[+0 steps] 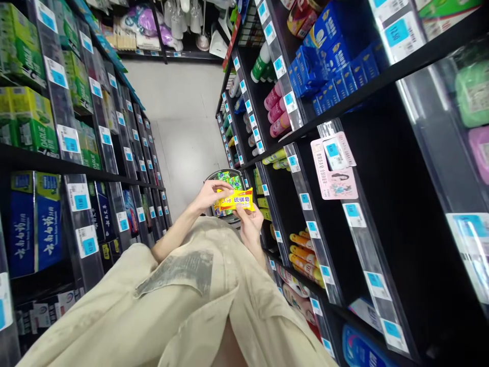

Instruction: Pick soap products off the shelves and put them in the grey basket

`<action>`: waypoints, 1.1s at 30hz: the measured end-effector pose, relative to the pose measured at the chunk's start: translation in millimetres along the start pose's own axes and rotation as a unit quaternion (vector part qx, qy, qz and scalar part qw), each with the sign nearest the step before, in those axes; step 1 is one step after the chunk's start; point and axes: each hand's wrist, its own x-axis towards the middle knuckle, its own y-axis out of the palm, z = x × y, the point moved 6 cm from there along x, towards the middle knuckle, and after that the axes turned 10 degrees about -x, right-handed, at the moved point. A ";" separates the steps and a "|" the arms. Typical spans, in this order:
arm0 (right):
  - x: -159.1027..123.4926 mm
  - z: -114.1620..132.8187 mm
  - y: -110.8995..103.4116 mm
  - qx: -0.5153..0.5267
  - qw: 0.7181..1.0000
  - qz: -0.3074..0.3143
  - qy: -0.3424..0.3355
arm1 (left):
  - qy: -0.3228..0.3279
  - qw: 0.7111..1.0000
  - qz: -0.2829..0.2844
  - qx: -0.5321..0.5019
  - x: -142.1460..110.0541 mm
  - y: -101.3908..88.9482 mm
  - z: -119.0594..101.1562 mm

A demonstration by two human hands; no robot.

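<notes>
Left fingers (224,186) and right fingers (247,216) gripping yellow packet's (240,200) edges, basket (227,171) below, open floor (179,130) ahead

A narrow shop aisle is floored with smooth, pale grey tiles (171,97), on which a soft whitish sheen of light is reflected. The floor is flanked by a tall black shelving unit (23,155) on the left of the view and a second tall black shelving rack (355,102) on the right. Both are fronted with clear plastic strips (46,43), in which white-and-blue price labels (59,76) are held. The far end is crossed by a low dark display shelf (191,54).
</notes>
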 end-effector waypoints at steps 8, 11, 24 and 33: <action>-0.9 -1.2 -7.3 0.001 0.999 -0.030 -0.011 | -0.018 1.000 0.002 -0.005 -0.7 7.2 1.9; -1.7 -0.2 -7.9 0.000 1.000 -0.024 -0.006 | -0.016 1.000 0.007 -0.001 -0.5 8.7 1.3; 1.0 -0.8 -10.7 0.005 1.000 0.007 0.010 | -0.009 1.000 -0.005 0.008 0.2 5.2 6.0; 2.2 -1.9 -15.0 0.001 1.000 0.001 0.004 | -0.011 1.000 0.008 0.008 0.0 9.3 1.3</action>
